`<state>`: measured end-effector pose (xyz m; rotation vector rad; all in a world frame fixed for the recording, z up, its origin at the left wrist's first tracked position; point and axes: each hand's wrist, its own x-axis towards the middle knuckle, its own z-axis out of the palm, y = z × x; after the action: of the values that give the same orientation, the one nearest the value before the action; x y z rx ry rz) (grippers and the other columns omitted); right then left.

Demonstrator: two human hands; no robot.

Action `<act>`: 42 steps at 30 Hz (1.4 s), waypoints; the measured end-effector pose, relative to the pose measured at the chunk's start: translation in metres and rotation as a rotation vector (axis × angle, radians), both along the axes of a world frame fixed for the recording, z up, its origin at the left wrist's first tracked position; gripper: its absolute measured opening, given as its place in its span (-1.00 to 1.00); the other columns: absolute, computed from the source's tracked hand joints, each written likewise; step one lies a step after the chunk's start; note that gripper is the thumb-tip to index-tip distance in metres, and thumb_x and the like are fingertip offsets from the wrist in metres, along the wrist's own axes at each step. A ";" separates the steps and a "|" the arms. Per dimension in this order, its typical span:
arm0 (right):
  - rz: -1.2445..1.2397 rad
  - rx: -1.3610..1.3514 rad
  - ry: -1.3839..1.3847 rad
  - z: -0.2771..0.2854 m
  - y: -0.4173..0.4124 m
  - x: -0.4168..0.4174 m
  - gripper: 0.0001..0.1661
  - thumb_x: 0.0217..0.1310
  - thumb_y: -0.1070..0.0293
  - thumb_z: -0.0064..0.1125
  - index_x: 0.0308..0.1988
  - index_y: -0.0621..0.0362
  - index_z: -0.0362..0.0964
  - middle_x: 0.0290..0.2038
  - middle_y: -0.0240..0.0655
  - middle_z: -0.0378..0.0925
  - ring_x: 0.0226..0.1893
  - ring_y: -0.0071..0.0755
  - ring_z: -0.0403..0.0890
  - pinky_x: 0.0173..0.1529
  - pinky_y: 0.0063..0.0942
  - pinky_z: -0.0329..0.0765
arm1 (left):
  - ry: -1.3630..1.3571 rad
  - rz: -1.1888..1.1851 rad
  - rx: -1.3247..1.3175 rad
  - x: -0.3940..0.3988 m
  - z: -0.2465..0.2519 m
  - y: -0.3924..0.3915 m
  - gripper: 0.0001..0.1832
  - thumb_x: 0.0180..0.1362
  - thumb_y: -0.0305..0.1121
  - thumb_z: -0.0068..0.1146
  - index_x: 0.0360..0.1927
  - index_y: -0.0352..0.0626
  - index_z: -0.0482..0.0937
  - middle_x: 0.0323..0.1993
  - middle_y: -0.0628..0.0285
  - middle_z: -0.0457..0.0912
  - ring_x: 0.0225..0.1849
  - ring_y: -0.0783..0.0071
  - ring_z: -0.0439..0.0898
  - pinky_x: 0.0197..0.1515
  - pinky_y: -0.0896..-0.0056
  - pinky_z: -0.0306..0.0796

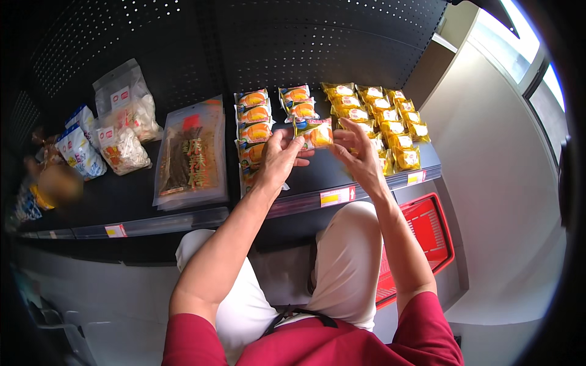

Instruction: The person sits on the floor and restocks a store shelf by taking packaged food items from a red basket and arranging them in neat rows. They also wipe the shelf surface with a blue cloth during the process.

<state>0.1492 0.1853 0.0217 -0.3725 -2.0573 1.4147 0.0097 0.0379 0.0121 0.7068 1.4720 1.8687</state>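
My left hand holds a small wrapped snack cake, its pack printed blue, white and orange, thumb on the front. At the pack's right edge is my right hand, thumb and fingers apart; whether the fingertips touch the wrapper is hard to tell. Behind the held pack, a short row of matching packs lies on the black shelf. A longer row of them runs to the left, its front partly covered by my left hand. Yellow-wrapped cakes fill several rows on the right.
Left of the cakes lie a flat clear bag of dark snack sticks, bags of pale snacks and blue-white bags. Price labels line the shelf's front edge. A red shopping basket stands on the floor beside my right knee. A perforated back panel rises behind.
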 end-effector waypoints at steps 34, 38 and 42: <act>-0.071 -0.157 -0.194 -0.064 0.054 -0.086 -0.45 0.34 0.34 0.23 0.24 0.29 0.30 -0.03 -0.12 0.57 -0.11 -0.36 0.67 -0.20 -0.41 0.75 | 0.523 0.274 -0.479 -0.047 -0.065 0.078 -0.35 0.26 -0.09 0.03 0.29 -0.40 0.39 0.07 -0.25 0.62 0.16 -0.13 0.57 0.30 0.02 0.33; -0.109 -0.113 -0.156 -0.070 0.053 -0.087 -0.42 0.27 0.30 0.24 0.21 0.27 0.34 -0.04 -0.06 0.60 -0.19 -0.23 0.72 -0.28 -0.41 0.75 | 0.554 0.278 -0.508 -0.041 -0.054 0.076 -0.37 0.27 -0.13 0.05 0.27 -0.41 0.40 0.01 -0.25 0.64 0.15 -0.11 0.58 0.32 0.06 0.32; -0.131 -0.068 -0.150 -0.065 0.051 -0.079 -0.42 0.27 0.30 0.24 0.21 0.27 0.33 -0.01 -0.01 0.58 -0.23 -0.24 0.72 -0.29 -0.40 0.73 | 0.499 0.230 -0.515 -0.027 -0.032 0.070 -0.40 0.28 -0.23 0.07 0.30 -0.42 0.35 0.12 -0.29 0.54 0.13 -0.09 0.59 0.31 0.10 0.34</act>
<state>0.0698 0.2364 -0.0437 -0.6471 -2.0643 1.4170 -0.0171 0.1083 -0.0198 0.8019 2.3248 1.4117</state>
